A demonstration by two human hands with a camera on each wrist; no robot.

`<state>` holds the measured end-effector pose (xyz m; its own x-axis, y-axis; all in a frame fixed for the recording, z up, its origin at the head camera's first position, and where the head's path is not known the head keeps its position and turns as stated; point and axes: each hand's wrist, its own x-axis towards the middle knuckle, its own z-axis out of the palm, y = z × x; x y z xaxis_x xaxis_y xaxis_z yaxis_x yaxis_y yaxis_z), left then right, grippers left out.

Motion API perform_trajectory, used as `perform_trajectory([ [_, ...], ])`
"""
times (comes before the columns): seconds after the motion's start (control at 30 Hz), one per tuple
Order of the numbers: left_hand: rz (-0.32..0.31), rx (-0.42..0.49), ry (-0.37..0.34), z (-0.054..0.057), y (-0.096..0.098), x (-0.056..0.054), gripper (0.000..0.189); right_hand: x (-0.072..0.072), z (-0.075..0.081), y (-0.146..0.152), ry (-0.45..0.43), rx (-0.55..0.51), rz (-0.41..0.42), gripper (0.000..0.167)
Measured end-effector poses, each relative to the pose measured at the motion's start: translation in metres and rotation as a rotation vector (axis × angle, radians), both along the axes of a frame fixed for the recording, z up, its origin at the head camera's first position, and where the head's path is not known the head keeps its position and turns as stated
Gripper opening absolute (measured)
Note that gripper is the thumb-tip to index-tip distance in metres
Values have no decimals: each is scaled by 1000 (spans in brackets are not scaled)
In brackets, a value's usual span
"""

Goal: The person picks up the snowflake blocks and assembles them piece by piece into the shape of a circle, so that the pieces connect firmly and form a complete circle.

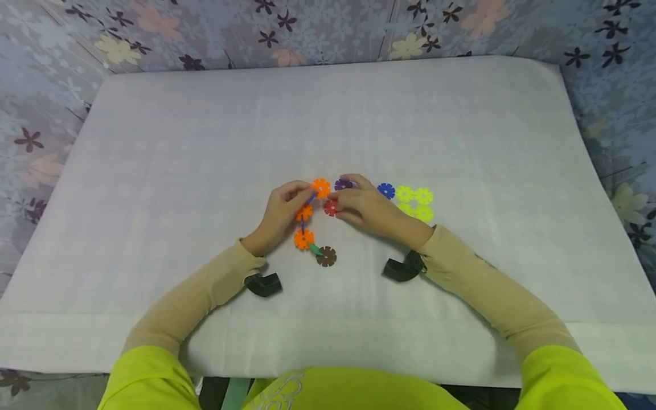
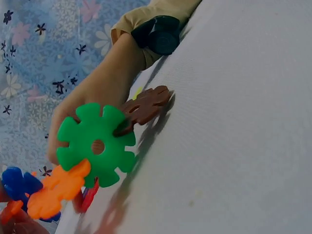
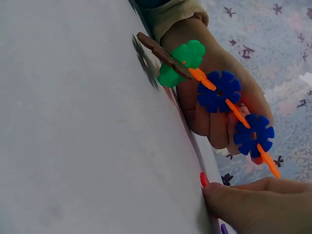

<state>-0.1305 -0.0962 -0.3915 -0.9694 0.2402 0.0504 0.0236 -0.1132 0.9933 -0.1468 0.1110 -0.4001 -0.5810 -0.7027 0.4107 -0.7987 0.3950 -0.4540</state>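
Note:
My left hand (image 1: pixel 277 213) pinches the upper part of a chain of flower-shaped interlocking discs. Orange discs (image 1: pixel 304 239) and blue discs (image 3: pixel 214 100) alternate along it, then come a green disc (image 2: pixel 78 139) and a brown disc (image 1: pixel 323 261) at the near end. Just to the right, my right hand (image 1: pixel 371 208) has its fingertips on a red disc (image 1: pixel 329 208) and seems to pinch it; the fingers partly hide it. A purple disc (image 1: pixel 340 184) lies partly under the same hand's fingers. Whether red and purple are joined, I cannot tell.
A loose-looking blue disc (image 1: pixel 386 191) lies right of my right hand, beside a cluster of several yellow-green discs (image 1: pixel 423 196). Everything rests on a white-covered table (image 1: pixel 205 142). Dark curved pieces (image 1: pixel 263 285) hang at both wrists. Flowered fabric (image 1: pixel 328 34) stands behind the table.

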Motion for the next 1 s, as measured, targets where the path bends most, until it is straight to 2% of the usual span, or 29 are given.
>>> perform_trajectory([
  [0.07,-7,-10,11,0,1,0,17,2,0,1,-52,-47,-9,10],
  [0.17,-15,-42,12,-2,2,-1,16,5,2,3,-104,-118,-127,17],
  [0.27,-31,-83,4,-3,3,-1,15,8,3,4,-154,-257,-234,18],
  [0.33,-56,-116,4,-4,3,-2,14,8,3,5,-189,-379,-256,15],
  [0.43,-98,-167,16,-6,4,-2,14,7,3,5,-231,-505,-217,13],
  [0.5,-120,-194,22,-6,4,-2,15,8,9,4,-246,-547,-186,14],
  [0.7,-160,-224,37,-5,4,-3,16,16,33,1,-278,-534,-128,12],
  [0.77,-178,-226,35,-5,4,-3,17,16,34,1,-328,-547,-113,11],
  [0.9,-200,-223,40,-6,2,-2,21,18,31,0,-485,-599,-97,8],
  [1.0,-210,-208,53,-7,1,-1,23,19,27,0,-551,-629,-90,6],
])
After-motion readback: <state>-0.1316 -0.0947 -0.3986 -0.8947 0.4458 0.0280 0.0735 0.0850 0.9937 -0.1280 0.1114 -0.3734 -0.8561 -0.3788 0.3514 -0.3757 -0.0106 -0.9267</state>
